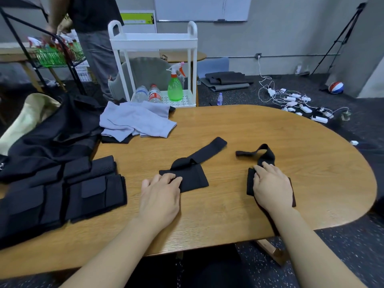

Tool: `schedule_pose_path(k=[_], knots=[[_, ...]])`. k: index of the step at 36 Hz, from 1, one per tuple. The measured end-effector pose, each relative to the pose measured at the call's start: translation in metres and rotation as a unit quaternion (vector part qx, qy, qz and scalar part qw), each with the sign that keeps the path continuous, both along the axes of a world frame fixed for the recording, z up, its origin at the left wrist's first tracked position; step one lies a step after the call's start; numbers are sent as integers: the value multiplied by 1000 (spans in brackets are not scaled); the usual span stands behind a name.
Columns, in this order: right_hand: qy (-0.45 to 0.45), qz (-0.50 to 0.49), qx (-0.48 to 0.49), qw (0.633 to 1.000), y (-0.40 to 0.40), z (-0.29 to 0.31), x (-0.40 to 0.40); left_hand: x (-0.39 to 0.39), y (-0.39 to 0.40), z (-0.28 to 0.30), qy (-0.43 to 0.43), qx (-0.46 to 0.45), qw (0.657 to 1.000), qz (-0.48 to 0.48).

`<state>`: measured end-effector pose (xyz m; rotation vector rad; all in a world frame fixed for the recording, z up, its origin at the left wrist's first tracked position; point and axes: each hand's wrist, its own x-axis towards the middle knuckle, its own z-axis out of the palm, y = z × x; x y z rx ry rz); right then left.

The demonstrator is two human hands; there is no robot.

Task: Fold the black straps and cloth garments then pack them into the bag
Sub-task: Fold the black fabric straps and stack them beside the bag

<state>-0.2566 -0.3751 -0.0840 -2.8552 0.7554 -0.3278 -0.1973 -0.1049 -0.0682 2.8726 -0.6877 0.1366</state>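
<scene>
- Near the middle of the frame, on the wooden table (239, 125), the left hand (161, 191) lies palm down, its fingers curled over the near corner of a black strap (193, 171); whether they pinch the cloth or only press it I cannot tell for sure, though the curl suggests a grip.
- That strap has a folded square pad by the hand, and its long tail runs away toward the upper right, not yet folded in.
- Right of centre, the right hand (271, 187) rests flat on a second strap (265, 161), fingers fairly straight and pressing its pad down; the loose end loops up and trails left, apart from the first strap.
- At the lower left sits a dark vest-like garment with pouches (83, 190), laid out fairly flat and squared, seemingly tidied already.
- Above it, in the left of the frame, a larger black garment (52, 132) lies heaped, with a cream cloth bag (27, 115) partly under it at the far left edge.
- A pale lilac cloth (135, 120) lies rumpled at the upper middle of the table.
- By my judgement the work is early: both straps are only part folded, the lilac cloth and black heap are unfolded, and nothing visibly sits inside the bag.
</scene>
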Motion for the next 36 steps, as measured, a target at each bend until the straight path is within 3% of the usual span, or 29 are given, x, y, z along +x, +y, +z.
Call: schedule_pose_path(k=[14, 21, 25, 31, 36], knots=[[-27, 9, 3, 1000, 16, 13, 0, -11, 5, 0, 18, -57, 996, -59], [-81, 147, 33, 985, 70, 38, 16, 1, 14, -4, -38, -160, 984, -65], [-86, 242, 36, 966, 101, 44, 29, 11, 16, 1, -3, -121, 991, -50], [73, 259, -11, 963, 120, 39, 55, 11, 21, -5, 45, -101, 989, -93], [174, 224, 31, 959, 111, 32, 76, 3, 30, -17, 53, -126, 984, -115]])
